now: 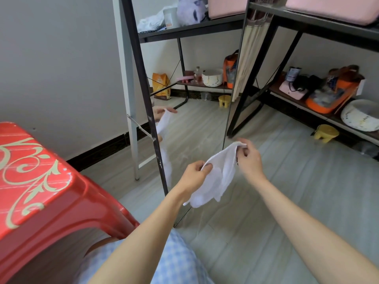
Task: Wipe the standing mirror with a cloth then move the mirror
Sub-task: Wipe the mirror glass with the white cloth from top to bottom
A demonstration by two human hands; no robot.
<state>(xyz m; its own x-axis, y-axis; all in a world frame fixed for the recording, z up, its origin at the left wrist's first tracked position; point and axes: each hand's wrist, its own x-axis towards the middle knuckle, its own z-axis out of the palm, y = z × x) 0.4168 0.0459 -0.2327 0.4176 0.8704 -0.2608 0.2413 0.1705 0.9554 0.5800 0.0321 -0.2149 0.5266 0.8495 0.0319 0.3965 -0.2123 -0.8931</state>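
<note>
cloth [217, 175]: white | stool [41, 181]: red (pale scrollwork) | mirror [143, 78] frame: black

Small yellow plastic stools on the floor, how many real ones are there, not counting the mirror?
1. The small yellow plastic stool stands on the floor at right, below the dark metal shelf. The other one is its reflection in the standing mirror. More may be hidden.

We see a red stool [41, 175] at our left, a black metal shelf [320, 25] on the right holding an orange bag [336, 93], and a yellow stool [326, 133] below it.
</note>
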